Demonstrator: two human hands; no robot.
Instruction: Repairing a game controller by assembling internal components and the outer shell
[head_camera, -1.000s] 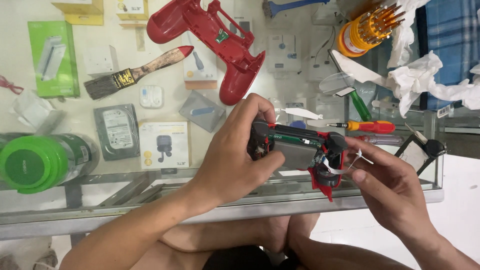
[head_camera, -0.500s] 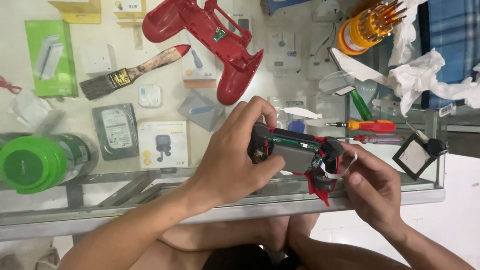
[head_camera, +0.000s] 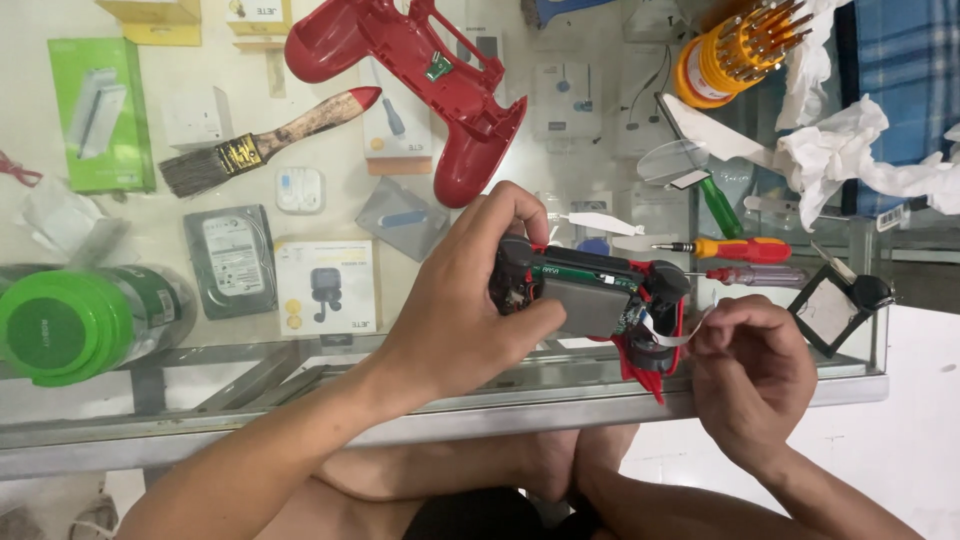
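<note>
The left hand wraps its fingers around an opened game controller held above the near edge of the glass counter. Just right of the controller, the right hand seems to pinch a thin white ribbon cable coming off it. Beyond the controller lie a red shell and a paintbrush; two screwdrivers lie just to its right.

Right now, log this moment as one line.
left hand: grips opened red game controller | right hand: pinches its white ribbon cable | over glass counter edge
</note>
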